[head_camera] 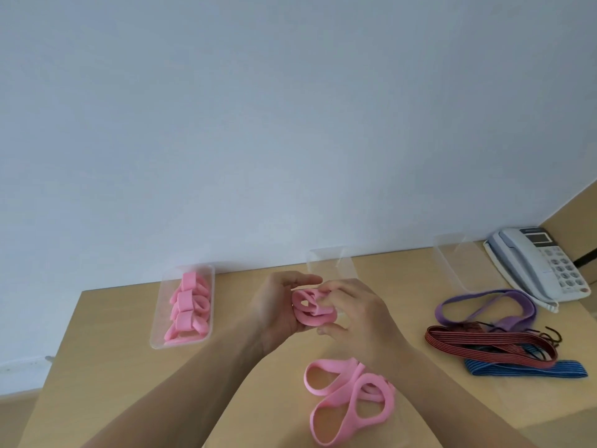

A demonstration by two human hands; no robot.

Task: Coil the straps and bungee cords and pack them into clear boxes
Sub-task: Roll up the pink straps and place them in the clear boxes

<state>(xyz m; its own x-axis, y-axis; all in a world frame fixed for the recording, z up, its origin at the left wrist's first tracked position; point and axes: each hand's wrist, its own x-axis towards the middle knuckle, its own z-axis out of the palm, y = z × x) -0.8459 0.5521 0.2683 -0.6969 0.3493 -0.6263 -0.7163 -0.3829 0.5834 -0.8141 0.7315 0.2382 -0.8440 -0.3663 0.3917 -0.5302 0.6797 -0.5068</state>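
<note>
Above the middle of the desk point(113, 334), the left grip point(277, 308) curls around one side of a half-coiled pink strap point(311, 310), and the right grip point(355, 312) pinches the other side, its fingers tucked into the loops. The coil hangs clear of the desk, between the boxes at the far edge and the loose straps near the front edge. The band looks springy, so the likeliest slip is the coil bursting open if either grip eases before the last wrap is tucked through. A loose tuck could also unwind once the coil is in the box. The filled box point(158, 318) is already crowded, and pressing one more coil in could nudge its neighbours out or slide the light box along the desk. By my count there are three clear boxes along the far edge. The filled box near the far left corner holds at least three wrapped pink coils, perhaps four. The middle box point(332, 263) behind the hands and the right box point(452, 263) both seem empty. Near the front edge lie the loose pink straps point(349, 396), which seem to be two, though they overlap. Toward the right edge lie one purple strap point(484, 307), one red striped bungee bundle point(484, 342) with dark hooks, and one blue striped strap point(526, 371). One telephone point(539, 263) sits at the far right corner.
</note>
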